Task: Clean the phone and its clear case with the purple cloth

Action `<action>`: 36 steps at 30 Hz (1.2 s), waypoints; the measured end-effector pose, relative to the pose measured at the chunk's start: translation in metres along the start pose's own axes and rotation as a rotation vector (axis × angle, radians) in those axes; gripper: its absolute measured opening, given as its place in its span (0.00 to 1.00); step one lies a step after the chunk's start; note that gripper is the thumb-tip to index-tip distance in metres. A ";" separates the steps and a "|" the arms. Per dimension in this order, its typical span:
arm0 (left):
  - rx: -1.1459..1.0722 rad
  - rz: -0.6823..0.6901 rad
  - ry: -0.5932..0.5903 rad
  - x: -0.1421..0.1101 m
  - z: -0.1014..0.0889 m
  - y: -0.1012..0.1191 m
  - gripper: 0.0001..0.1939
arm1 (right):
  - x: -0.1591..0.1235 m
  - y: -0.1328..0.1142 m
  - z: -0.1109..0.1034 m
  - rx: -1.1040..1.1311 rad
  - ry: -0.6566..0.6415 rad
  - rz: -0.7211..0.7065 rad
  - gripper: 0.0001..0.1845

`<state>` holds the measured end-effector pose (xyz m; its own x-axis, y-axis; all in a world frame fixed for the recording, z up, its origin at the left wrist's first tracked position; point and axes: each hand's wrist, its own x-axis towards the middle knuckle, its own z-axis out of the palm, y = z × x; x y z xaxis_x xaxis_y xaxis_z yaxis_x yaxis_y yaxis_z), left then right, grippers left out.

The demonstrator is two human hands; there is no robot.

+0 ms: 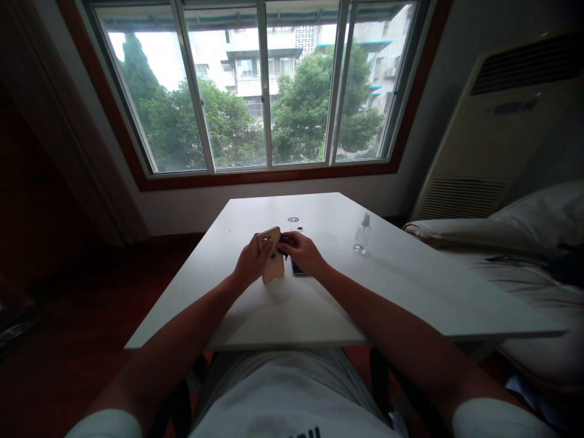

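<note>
My left hand point(250, 261) is closed around a pale, yellowish phone case point(274, 271), which stands tilted up above the table with its camera cutout at the top. Pinched in my right hand point(305, 250) is a small dark purple cloth point(285, 239), up against the case's right edge. Below that hand a dark phone point(298, 267) lies flat on the white table point(219, 292), partly hidden by the hand.
To the right stands a clear spray bottle point(362, 238). A dark-patterned round piece point(293, 219) and a smaller round item point(300, 229) lie beyond my hands. A cushioned seat point(538, 237) is at the right, and a window point(264, 91) is ahead.
</note>
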<state>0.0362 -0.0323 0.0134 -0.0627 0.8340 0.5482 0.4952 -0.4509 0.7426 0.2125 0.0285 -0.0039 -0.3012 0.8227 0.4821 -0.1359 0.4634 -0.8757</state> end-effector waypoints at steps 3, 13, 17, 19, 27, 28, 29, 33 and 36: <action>-0.018 0.012 -0.035 -0.001 0.000 0.002 0.20 | -0.003 -0.010 -0.001 -0.110 0.106 -0.098 0.21; -0.023 0.072 -0.129 -0.004 0.000 0.006 0.18 | 0.002 -0.019 -0.002 0.004 0.173 -0.108 0.25; -0.024 0.047 -0.103 -0.002 0.001 0.003 0.19 | 0.004 -0.011 -0.003 0.070 0.092 -0.058 0.24; -0.009 0.035 -0.090 -0.001 0.001 0.001 0.20 | 0.005 -0.009 -0.005 0.054 0.073 -0.049 0.23; -0.026 0.014 -0.026 0.000 0.002 -0.002 0.20 | 0.005 -0.007 -0.008 0.033 -0.011 0.009 0.25; -0.035 0.007 -0.031 0.000 0.003 -0.002 0.20 | 0.005 -0.008 -0.008 0.044 -0.019 0.017 0.25; -0.044 -0.001 -0.037 0.000 0.003 -0.003 0.20 | 0.005 -0.008 -0.008 0.053 -0.027 0.022 0.25; -0.031 -0.003 -0.034 0.001 0.001 -0.003 0.20 | 0.006 -0.006 -0.010 0.047 -0.069 0.033 0.23; -0.003 -0.001 0.007 0.003 0.000 -0.004 0.20 | 0.006 0.002 -0.011 0.000 -0.125 0.061 0.23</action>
<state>0.0338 -0.0281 0.0118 -0.0688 0.8323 0.5500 0.4928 -0.4510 0.7441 0.2206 0.0382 -0.0021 -0.4239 0.8019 0.4210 -0.1134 0.4142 -0.9031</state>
